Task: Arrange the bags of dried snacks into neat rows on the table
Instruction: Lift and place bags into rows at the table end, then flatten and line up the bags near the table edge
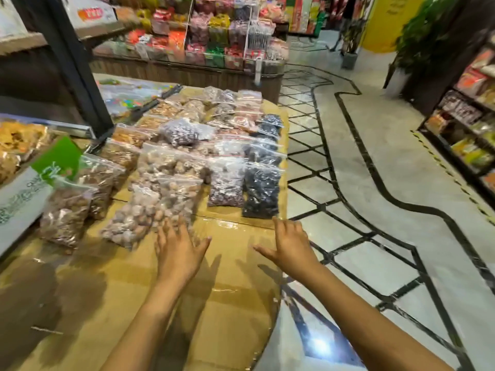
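head view: snack bags (171,188) just beyond hands (179,251), seemingly untouched.

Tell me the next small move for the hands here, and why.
Probably take the nearest bag of pale round snacks with the left hand and square it up. It lies tilted and overlaps its neighbour, while the dark bag and purplish bag on the right already sit straight, side by side. The left hand's fingertips are at that crooked bag; the right hand is open over bare cardboard.
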Motion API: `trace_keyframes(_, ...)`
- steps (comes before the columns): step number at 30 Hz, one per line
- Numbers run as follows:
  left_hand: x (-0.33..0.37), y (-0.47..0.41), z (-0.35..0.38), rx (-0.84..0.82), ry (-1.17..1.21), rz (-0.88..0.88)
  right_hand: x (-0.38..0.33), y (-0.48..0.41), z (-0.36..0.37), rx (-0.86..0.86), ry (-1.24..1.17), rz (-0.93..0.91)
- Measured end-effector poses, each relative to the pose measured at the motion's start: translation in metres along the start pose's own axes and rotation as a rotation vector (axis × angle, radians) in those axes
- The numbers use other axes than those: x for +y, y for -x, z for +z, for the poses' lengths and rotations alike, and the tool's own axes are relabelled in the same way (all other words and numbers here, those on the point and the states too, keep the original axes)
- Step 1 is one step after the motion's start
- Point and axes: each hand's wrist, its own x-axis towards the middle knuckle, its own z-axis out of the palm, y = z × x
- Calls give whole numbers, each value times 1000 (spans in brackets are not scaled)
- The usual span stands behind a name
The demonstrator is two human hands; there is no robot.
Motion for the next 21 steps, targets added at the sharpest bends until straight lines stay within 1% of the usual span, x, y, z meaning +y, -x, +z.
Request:
trace_keyframes(3,30,9,9,-16,-105,47,33,-6,-18,40,32,-50)
trace_keyframes(6,45,6,13,-7,-165,10,50,-25,-20,56,14,-94)
trace_keyframes(10,57,-14,18,9,-200,-70,58,-64,-11,30,6,-174)
trace_keyframes(13,65,-44,31,15,-168,-172,68,-109,-9,31,21,-274)
trace_keyframes(17,85,-96,50,60,-100,-259,83,-188,-19,24,5,-387)
trace_keyframes(19,101,-125,54,40,-83,-300,91,-227,-28,30,-28,-418)
trace_keyframes(21,118,-157,58,73,-77,-318,98,-264,-36,18,-92,-449)
